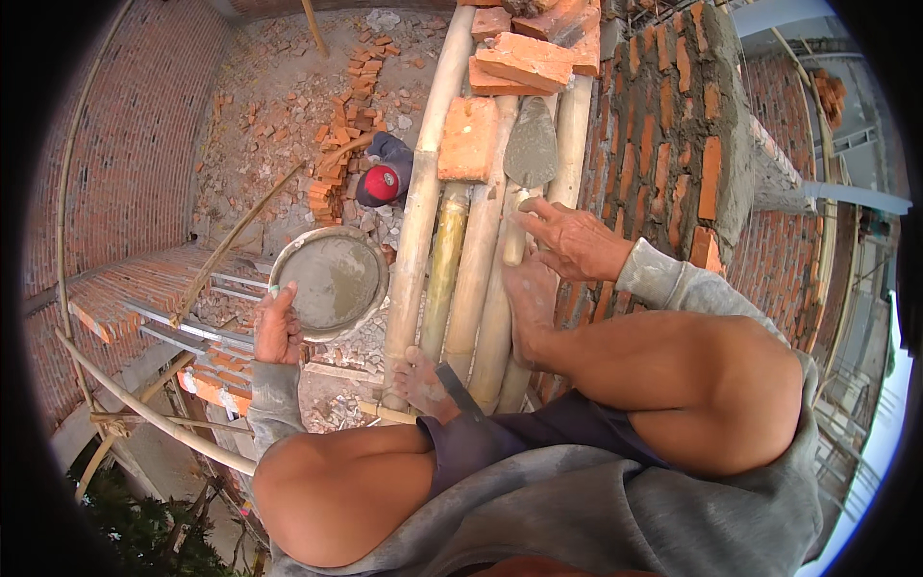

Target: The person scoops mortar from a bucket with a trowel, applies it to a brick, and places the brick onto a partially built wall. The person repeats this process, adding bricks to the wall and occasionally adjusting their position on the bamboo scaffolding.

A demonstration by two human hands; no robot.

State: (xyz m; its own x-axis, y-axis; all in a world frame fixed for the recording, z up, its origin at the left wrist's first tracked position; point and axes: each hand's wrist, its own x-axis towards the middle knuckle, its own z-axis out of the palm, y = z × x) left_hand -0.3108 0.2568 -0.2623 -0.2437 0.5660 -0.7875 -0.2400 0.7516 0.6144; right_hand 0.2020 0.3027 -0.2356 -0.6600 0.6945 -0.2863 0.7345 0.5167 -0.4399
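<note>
**Mortar pan at the left hand, trowel by the right**

Mortar is sitting wet and grey in the round metal pan [330,282], and we are holding that pan by its near rim with our left hand [277,329], fingers curled closed over the edge while the pan hangs out past the scaffold. Our right hand [574,240] is lying on the pale bamboo scaffold poles [478,279], fingers spread and loosely open, closed on nothing that we can see; its fingertips are touching, or just beside, the wooden handle of the grey, mortar-coated steel trowel [529,154], whose blade is resting on the poles beyond the hand, next to a flat orange brick [469,137].

To do this well, we judge that the left grip should stay firm and the pan level, since it is hanging over a drop where a person in a red cap [383,182] is working among loose bricks. The right hand should close fully round the trowel handle before lifting. The half-built red brick wall [673,125] is rising just right of the poles.
</note>
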